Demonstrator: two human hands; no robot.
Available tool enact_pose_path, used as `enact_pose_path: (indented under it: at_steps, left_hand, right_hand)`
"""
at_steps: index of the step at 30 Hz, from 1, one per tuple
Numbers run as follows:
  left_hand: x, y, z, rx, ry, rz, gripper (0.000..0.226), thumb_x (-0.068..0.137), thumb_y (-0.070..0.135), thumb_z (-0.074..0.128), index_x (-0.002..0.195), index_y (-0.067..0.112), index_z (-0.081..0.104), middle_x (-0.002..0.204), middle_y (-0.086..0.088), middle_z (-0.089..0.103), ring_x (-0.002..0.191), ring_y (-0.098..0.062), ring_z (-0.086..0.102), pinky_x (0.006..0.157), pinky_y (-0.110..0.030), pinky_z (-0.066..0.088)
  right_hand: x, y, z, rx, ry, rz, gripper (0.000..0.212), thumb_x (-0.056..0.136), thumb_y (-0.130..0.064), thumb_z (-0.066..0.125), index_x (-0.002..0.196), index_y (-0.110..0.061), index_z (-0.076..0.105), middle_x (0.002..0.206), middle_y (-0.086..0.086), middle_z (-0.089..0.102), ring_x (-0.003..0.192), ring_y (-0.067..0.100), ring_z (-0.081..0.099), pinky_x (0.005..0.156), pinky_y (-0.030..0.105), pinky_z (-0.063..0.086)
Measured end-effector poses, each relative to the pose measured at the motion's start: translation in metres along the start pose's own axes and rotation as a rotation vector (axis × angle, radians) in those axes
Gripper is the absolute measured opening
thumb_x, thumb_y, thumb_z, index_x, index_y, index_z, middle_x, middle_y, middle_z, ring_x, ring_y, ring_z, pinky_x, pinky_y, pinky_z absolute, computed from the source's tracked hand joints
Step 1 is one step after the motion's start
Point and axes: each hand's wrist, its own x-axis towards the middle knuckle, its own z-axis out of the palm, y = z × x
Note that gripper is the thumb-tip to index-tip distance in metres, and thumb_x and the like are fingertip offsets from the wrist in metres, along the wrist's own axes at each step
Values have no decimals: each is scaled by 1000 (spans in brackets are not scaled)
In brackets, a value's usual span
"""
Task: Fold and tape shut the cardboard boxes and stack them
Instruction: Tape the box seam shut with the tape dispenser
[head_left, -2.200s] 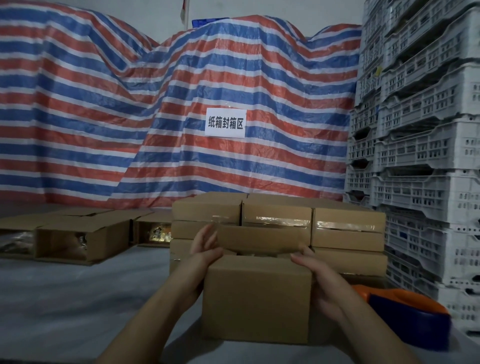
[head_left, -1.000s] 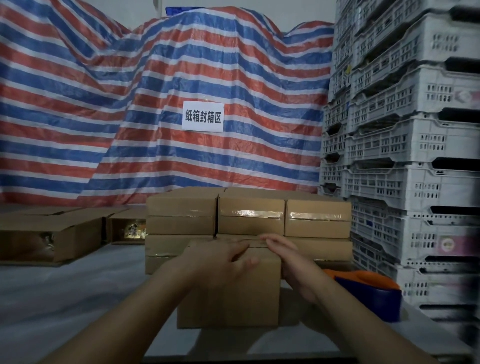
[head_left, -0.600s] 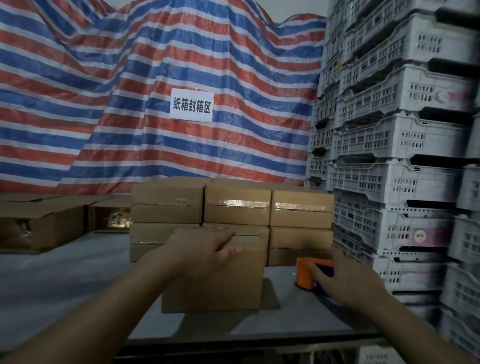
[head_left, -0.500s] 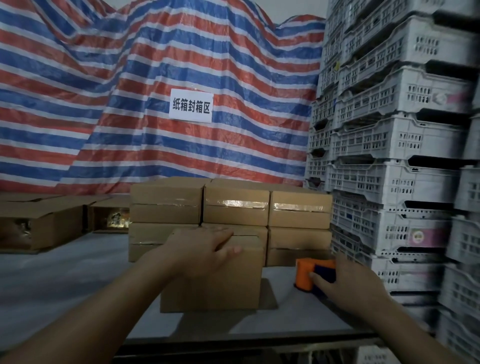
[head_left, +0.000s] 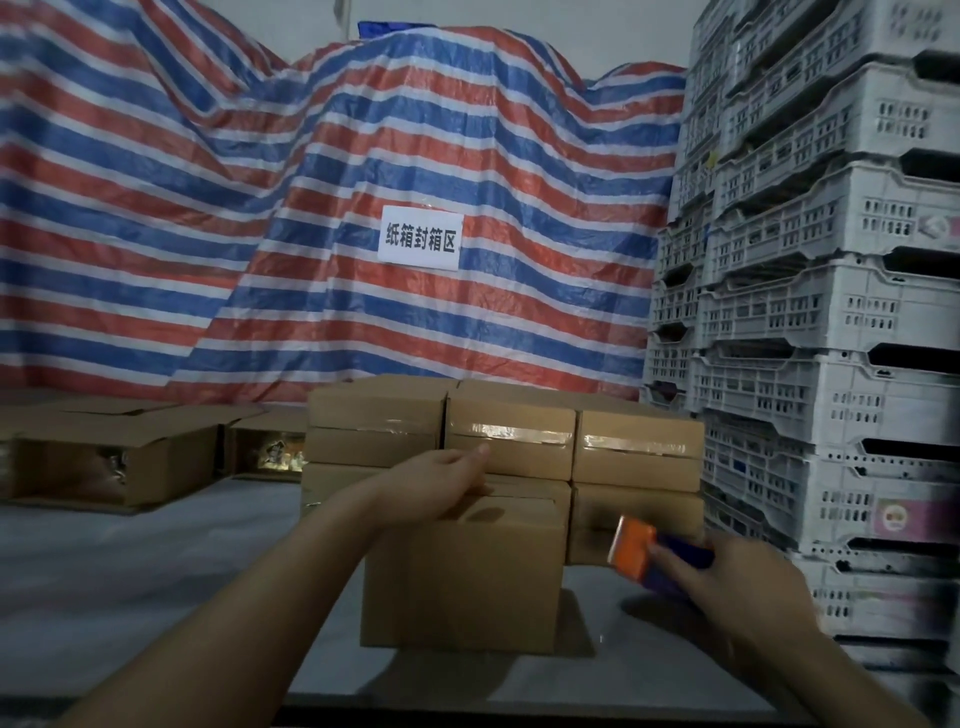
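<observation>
Fingers (head_left: 475, 457) of my left hand (head_left: 434, 486) lie flat and close together on the top of the cardboard box (head_left: 462, 577), pressing at its far left edge. Under them the box stands on the grey table (head_left: 130, 561), directly in front of me. Right of these fingers, my right hand (head_left: 727, 582) is clamped around the orange and blue tape dispenser (head_left: 644, 551), held above the table just beside the box. Behind my left fingertips I see the stack of taped boxes (head_left: 511, 447), two layers high.
</observation>
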Motion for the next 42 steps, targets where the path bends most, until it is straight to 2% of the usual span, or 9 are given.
enact_pose_path:
  at_steps: [5, 10, 17, 20, 24, 29, 32, 39, 42]
  left_hand:
    - [2, 5, -3, -108, 121, -44, 57, 103, 54, 24, 131, 19, 59, 128, 0, 62, 117, -12, 56, 104, -33, 37]
    - [4, 1, -9, -423, 207, -99, 63, 104, 54, 22, 114, 14, 69, 116, -3, 70, 110, -16, 63, 107, -38, 40]
    - [9, -9, -21, -764, 245, -146, 74, 103, 56, 13, 98, 6, 68, 100, -10, 72, 101, -21, 66, 107, -38, 37]
    - [8, -9, -27, -907, 210, -150, 70, 104, 53, 17, 104, 2, 64, 103, -13, 69, 100, -22, 64, 93, -32, 45]
    - [2, -5, -30, -1061, 259, -153, 62, 104, 48, 34, 130, -5, 55, 111, -20, 67, 98, -26, 66, 66, -26, 50]
    - [2, 0, -29, -1042, 342, -171, 43, 97, 39, 58, 124, 6, 61, 94, -12, 70, 78, -20, 70, 45, -17, 50]
    - [2, 0, -28, -1077, 358, -202, 28, 98, 21, 56, 118, 2, 62, 98, -14, 70, 95, -25, 69, 37, -15, 43]
    - [3, -4, -31, -1015, 350, -262, 22, 98, 9, 48, 85, 4, 66, 73, -6, 72, 81, -18, 66, 73, -23, 46]
    - [1, -4, -31, -960, 295, -239, 28, 99, 7, 43, 77, 6, 60, 57, -2, 61, 55, -11, 56, 56, -18, 35]
  right_hand:
    - [53, -73, -63, 744, 15, 31, 87, 67, -94, 34, 52, -15, 66, 45, 3, 61, 46, 20, 60, 54, 30, 43]
    - [86, -154, -93, 1144, -367, -45, 75, 86, -78, 46, 105, -11, 73, 88, 17, 76, 86, 36, 72, 94, 48, 55]
    - [92, -197, -81, 872, -518, -309, 48, 97, -63, 46, 104, -21, 69, 88, 5, 77, 89, 26, 74, 90, 44, 57]
    - [92, -206, -85, 732, -526, -333, 52, 95, -68, 42, 99, -24, 70, 81, -2, 77, 74, 14, 73, 75, 33, 50]
    - [91, -214, -87, 660, -532, -336, 55, 94, -70, 41, 101, -24, 71, 85, -2, 77, 84, 18, 73, 83, 34, 52]
    - [91, -217, -87, 627, -509, -378, 57, 93, -73, 41, 102, -25, 70, 89, -1, 77, 87, 17, 72, 88, 34, 52]
    - [92, -216, -86, 625, -515, -379, 58, 93, -73, 41, 103, -24, 69, 90, 0, 77, 87, 19, 72, 92, 37, 52]
    - [94, -216, -94, 599, -538, -402, 56, 96, -68, 41, 102, -21, 70, 89, 3, 76, 87, 21, 72, 82, 31, 52]
    - [99, -210, -103, 544, -600, -430, 56, 97, -66, 41, 99, -19, 70, 82, 1, 76, 75, 16, 70, 82, 31, 52]
